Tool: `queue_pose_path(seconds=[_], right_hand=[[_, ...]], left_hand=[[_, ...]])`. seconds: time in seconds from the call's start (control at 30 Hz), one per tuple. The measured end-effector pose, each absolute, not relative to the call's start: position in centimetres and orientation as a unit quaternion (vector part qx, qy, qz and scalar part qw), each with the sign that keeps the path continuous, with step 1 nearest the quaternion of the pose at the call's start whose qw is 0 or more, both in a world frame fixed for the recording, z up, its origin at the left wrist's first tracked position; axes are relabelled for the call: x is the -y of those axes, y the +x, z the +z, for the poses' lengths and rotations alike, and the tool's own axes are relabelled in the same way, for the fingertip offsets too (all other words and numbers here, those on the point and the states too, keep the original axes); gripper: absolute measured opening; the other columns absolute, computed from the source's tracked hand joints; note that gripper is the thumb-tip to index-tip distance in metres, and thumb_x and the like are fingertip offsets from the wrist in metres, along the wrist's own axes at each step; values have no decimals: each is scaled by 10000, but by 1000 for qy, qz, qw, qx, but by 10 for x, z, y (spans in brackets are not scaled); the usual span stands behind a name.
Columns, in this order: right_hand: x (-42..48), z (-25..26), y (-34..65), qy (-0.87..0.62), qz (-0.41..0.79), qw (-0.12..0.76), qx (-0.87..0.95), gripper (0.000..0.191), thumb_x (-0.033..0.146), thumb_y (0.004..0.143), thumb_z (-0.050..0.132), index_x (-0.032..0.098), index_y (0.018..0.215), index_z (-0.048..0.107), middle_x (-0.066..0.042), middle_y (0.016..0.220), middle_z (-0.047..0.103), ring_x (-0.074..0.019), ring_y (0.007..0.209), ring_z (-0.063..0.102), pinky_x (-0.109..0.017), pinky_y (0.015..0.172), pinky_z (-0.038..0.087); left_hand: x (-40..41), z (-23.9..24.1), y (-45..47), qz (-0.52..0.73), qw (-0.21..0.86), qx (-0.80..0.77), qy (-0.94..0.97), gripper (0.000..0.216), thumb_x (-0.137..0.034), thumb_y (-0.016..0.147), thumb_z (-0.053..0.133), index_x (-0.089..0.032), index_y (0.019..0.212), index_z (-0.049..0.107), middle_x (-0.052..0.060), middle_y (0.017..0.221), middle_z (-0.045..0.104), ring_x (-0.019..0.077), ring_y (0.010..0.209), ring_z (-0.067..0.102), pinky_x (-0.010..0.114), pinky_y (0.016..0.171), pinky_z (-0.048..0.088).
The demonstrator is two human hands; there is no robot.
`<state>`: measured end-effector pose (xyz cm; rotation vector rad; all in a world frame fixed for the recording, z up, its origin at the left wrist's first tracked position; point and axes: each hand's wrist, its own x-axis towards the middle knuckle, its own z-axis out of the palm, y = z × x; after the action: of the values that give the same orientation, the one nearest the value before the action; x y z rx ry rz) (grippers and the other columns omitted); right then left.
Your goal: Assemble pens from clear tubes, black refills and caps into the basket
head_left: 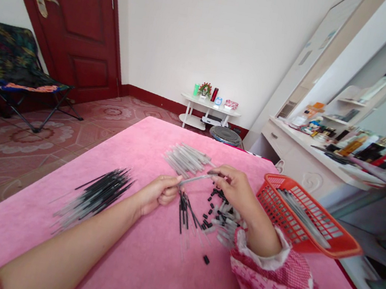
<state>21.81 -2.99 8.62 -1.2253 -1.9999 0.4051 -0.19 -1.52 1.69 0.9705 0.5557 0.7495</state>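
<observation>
My left hand (158, 193) and my right hand (235, 188) meet over the pink table (123, 260), both pinched on one clear pen barrel (195, 179) held between them. From the left hand a small bunch of black refills (185, 210) hangs down to the cloth. A heap of clear pen barrels (186, 158) lies just beyond the hands. Under the right wrist are scattered small black caps and clear pieces (218, 214). A long pile of black refills (97, 195) lies to the left of my left forearm.
A red plastic basket (338, 243) holding finished pens sits at the table's right edge. Beyond it stands a white dresser (298, 149) crowded with bottles. A folding chair (11, 62) and a dark red door (73, 18) are far left; a small white shelf table (209, 108) stands by the wall.
</observation>
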Motion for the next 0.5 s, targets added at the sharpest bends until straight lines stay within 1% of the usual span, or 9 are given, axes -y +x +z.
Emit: queue_pose_path(seconds=[0.1,0.27,0.4,0.5], right_hand=[[32,87,214,-449,130,375,801,170,187,794,529,184,876,677,-56,852,652,-162,804,585,-272,727,431],[34,86,209,-446,120,350,815,188,170,796,517,186,889,680,-64,875,658,-173,822,587,-279,745,431],[35,83,207,-466,109,326,815,222,122,776,493,179,865,688,-62,836,670,-170,791,588,-270,735,423],[36,82,206,-474,104,323,813,221,95,752,492,169,815,690,-57,792,670,-165,756,583,-258,717,414]], left_hand=[[14,18,-4,327,805,-238,435,323,-402,793,550,-167,622,407,-113,430,152,33,374,61,191,365,34],[15,17,-4,338,795,-244,441,402,-424,776,574,-185,574,321,-111,439,152,29,373,80,196,373,38],[17,14,-1,377,746,-273,477,454,-444,758,585,-192,538,279,-102,442,168,32,381,93,217,386,48],[20,15,3,414,665,-320,534,436,-463,755,568,-180,516,337,-92,439,180,40,391,109,224,400,68]])
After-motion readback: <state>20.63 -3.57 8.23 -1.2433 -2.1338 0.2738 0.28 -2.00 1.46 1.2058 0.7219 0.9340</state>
